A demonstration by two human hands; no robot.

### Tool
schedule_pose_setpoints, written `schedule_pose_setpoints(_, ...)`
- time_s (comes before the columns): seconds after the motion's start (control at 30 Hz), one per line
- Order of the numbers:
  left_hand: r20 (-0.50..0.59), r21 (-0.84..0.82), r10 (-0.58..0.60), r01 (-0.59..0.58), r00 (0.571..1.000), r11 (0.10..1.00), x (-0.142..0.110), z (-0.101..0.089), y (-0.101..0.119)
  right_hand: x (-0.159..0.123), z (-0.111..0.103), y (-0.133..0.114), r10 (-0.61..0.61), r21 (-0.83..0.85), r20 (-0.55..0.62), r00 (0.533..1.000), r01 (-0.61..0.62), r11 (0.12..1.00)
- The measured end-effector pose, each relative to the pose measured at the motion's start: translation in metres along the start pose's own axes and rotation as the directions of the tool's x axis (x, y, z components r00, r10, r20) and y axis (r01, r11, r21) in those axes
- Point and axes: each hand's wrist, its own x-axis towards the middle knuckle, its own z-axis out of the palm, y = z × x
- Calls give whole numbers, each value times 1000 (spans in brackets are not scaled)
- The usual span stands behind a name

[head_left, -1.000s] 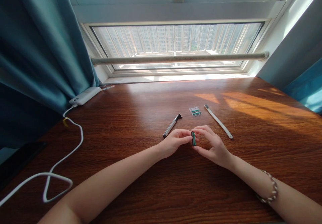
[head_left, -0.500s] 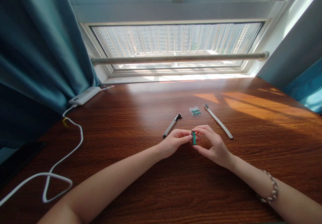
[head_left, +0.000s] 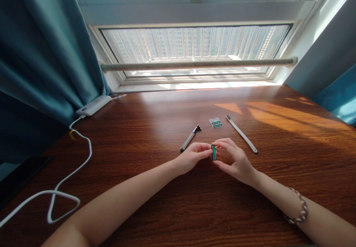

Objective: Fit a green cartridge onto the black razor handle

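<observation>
Between my two hands is a small black razor cartridge (head_left: 214,153) with a green strip, held upright on its end. My left hand (head_left: 194,157) pinches its left side with thumb and fingertips. From the other side, my right hand (head_left: 236,161) grips its top and bottom ends, thumb below and fingers above. Just beyond my left hand lies a razor handle (head_left: 190,139), silver and black, with a bare dark head. A clear plastic case (head_left: 216,123) holding green-striped cartridges rests farther back. Right of it, a white toothbrush (head_left: 241,133) lies slanting.
All of this is on a brown wooden table (head_left: 167,210). A white power adapter (head_left: 94,105) sits at the back left, its white cable (head_left: 90,149) looping toward the front left. A dark flat object (head_left: 23,176) lies at the left edge. Blue curtain (head_left: 55,47) and window stand behind.
The razor cartridge has turned or shifted very slightly between my fingers. Both hands stay in nearly the same place, and the things on the table have not moved.
</observation>
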Motion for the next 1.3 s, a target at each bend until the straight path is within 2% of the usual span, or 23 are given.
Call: schedule_pose_setpoints(1.3, -29, 30, 15, -15, 999, 999, 1, 1, 0, 1, 0, -1, 0, -5, -8, 1000, 0, 1000)
